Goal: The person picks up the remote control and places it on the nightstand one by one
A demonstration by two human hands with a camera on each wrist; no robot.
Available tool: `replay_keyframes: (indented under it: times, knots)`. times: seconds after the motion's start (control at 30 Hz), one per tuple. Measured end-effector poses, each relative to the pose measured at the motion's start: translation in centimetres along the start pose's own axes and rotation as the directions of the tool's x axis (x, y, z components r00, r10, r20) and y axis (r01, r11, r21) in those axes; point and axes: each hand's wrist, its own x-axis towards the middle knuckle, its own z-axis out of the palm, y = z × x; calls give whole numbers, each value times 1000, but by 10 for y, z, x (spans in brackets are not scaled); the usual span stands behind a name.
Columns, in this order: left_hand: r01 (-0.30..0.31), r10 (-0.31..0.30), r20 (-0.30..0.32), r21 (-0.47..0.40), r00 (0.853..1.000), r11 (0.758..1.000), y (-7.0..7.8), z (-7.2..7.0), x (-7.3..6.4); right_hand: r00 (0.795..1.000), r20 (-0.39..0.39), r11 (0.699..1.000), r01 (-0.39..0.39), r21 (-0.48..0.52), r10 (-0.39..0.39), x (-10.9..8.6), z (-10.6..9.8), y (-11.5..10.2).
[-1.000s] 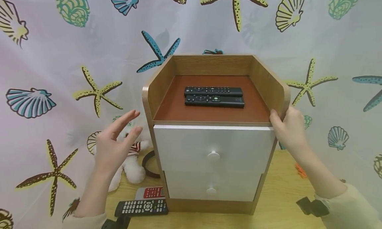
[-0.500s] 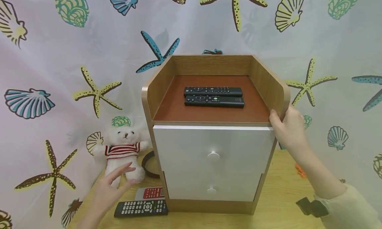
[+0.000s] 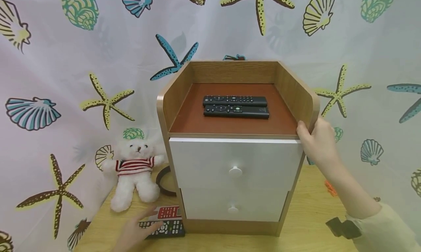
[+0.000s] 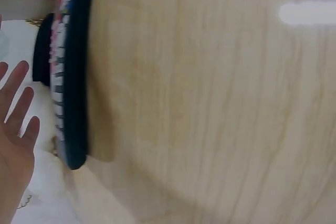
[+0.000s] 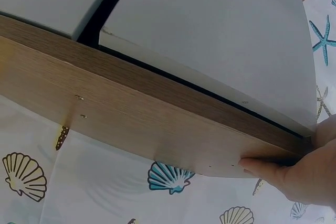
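- Far left: a white plush bear in a striped shirt is placed before a shell-and-starfish curtain.
- Left hand: blurred in head view, seen across one end of the keyed remote; fingers are revealed spread apart in left wrist view; contact cannot be told.
- Behind that remote, a red-and-grey device is laid on the wooden bench.
- Centre: two black remotes are carried atop the cabinet.
- Right: its side panel is gripped by the right hand, fingers clamped on the edge; small metal fittings are shown only in right wrist view.
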Motion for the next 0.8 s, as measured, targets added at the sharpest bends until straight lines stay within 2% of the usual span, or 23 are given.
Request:
replay_keyframes:
  times: [0.07,0.23,0.33,0.4,0.57,0.8]
  knots:
    - [14,-14,13,8,1000,1000,-7,8,1,1000,-4,1000,2,0,-2,0,0,1]
    - [53,-52,90,-4,995,999,-18,20,3,1000,-12,1000,12,-7,-12,0,1,2]
    - [24,-26,101,16,995,1000,-23,24,5,1000,-7,1000,11,-2,-11,0,1,2]
    - [-11,6,91,57,996,998,-26,26,5,1000,-6,1000,11,6,-11,0,1,1]
    - [-43,26,91,194,995,980,-28,31,5,1000,-5,1000,19,20,-19,0,0,2]
    - [-42,13,94,316,996,948,-29,35,2,1000,8,1000,12,28,-12,0,0,2]
